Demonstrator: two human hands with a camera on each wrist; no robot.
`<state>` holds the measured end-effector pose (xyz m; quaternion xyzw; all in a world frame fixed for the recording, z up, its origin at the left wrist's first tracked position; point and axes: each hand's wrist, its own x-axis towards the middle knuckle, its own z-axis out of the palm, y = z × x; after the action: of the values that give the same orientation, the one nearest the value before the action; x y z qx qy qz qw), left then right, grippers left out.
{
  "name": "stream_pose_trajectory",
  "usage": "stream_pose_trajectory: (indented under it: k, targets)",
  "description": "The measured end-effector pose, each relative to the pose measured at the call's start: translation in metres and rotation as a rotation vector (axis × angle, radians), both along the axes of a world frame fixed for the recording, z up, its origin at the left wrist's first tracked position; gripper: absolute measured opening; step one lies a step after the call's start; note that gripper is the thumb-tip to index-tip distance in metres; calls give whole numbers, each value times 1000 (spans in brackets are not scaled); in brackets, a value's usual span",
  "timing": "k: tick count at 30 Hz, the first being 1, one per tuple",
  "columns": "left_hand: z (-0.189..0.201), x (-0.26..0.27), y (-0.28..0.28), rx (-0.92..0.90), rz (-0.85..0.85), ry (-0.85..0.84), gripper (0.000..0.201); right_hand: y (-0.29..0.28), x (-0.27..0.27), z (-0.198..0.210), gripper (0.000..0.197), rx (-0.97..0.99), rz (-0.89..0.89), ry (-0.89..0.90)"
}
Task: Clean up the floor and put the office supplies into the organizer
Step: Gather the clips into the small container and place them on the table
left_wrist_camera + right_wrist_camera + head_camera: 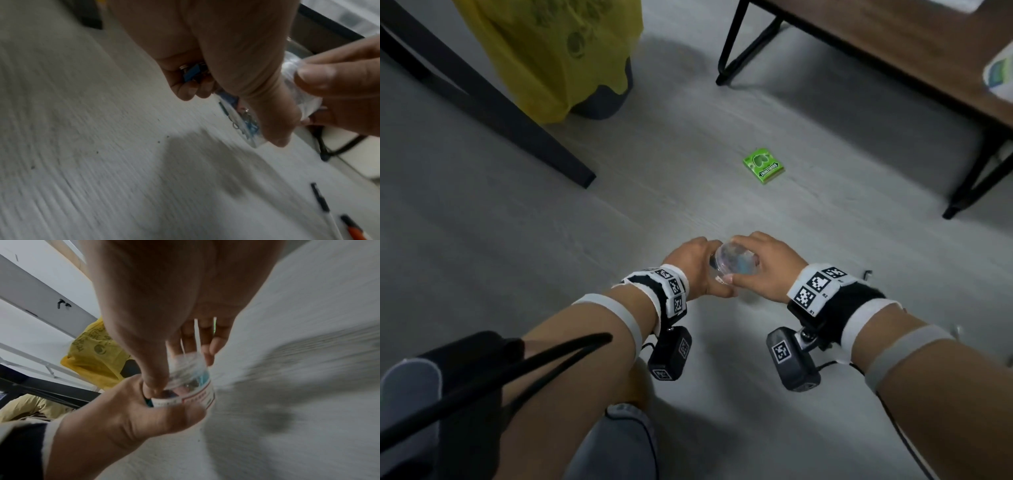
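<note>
A small clear round jar [734,262] with coloured clips inside is held just above the grey floor between both hands. My left hand [695,267] grips the jar's labelled body [197,398] from the left. My right hand [767,267] grips the clear lid [185,368] from above, thumb and fingers curled round its rim. In the left wrist view the jar [242,116] shows under my palm. A blue binder clip [190,73] is tucked in my curled left fingers. A green box [763,166] lies on the floor further ahead.
A yellow bag [551,58] hangs over a dark bin at the back left, beside a black table leg [493,109]. A wooden table [893,44] with black legs stands at the right. Two pens [319,198] [353,227] lie on the floor.
</note>
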<state>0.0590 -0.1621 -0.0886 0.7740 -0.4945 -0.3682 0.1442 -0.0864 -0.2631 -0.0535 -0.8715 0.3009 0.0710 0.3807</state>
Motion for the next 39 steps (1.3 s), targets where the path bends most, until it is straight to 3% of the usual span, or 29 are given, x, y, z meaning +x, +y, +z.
stream_pose_trajectory:
  k: [3,6,8,10,13,15,17,21,27,29,31,33,39]
  targets:
    - [-10,3,2,11,-17,0,62,-4,-13,-9,72,57,-41,-61]
    - [-20,7,5,-17,30,23,85,-6,-23,-27,69,87,-307,-103]
    - [-23,7,6,-15,44,69,87,0,-33,-42,65,76,-439,-44]
    - [-25,4,6,-27,68,141,86,9,-46,-59,66,33,-421,54]
    - [-24,-2,3,-67,115,263,85,19,-64,-74,87,-83,-295,356]
    - [-22,-6,2,-103,138,368,81,21,-67,-74,98,-109,-302,419]
    - [-16,-13,0,-113,160,471,78,19,-64,-73,106,-80,-343,246]
    - [-11,-26,-7,-72,211,607,76,17,-47,-61,105,217,-341,-158]
    - [-2,-30,-18,2,254,632,87,13,-52,-49,76,314,-481,-299]
    - [5,-33,-21,21,362,656,74,11,-58,-51,72,305,-521,-273]
    - [17,-36,-30,-13,578,851,35,10,-63,-51,68,301,-526,-226]
    - [32,-39,-39,-75,759,1056,11,11,-63,-51,67,292,-507,-205]
    - [50,-54,-54,-256,783,1070,15,12,-60,-43,72,256,-473,-199]
